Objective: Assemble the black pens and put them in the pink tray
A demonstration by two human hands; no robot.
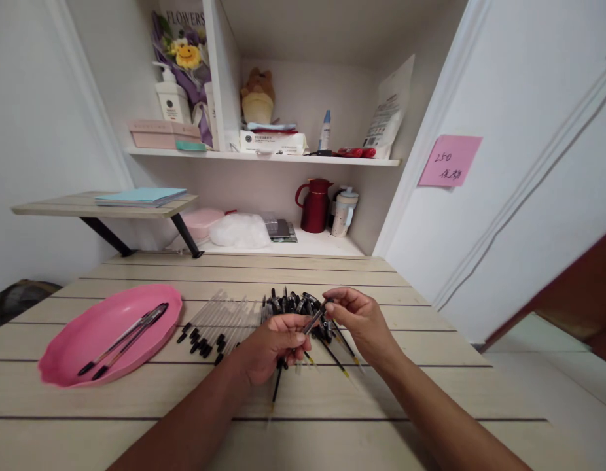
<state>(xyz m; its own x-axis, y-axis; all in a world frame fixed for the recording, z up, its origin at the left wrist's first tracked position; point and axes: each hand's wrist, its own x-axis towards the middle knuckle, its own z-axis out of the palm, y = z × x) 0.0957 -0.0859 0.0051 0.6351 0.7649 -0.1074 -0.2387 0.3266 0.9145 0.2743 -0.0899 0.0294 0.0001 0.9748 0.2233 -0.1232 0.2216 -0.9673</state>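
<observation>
My left hand (268, 347) is closed around a clear pen barrel (310, 324) that points up to the right. My right hand (356, 320) pinches a small black pen cap (326, 303) at the barrel's upper end. Both hands hover over the wooden table (430, 366). Under them lie a heap of black caps (296, 302), a row of clear barrels with black tips (214, 324) and a few thin ink refills (335, 356). A pink oval tray (67, 356) at the left holds two assembled pens (131, 333).
Behind the table stand shelves with a red jug (314, 206), a white cup (344, 212), a pink box (202, 221), a pump bottle (170, 98) and wipes (272, 142). A small raised shelf (52, 208) carries blue folders. A pink note (449, 161) is stuck on the right-hand door.
</observation>
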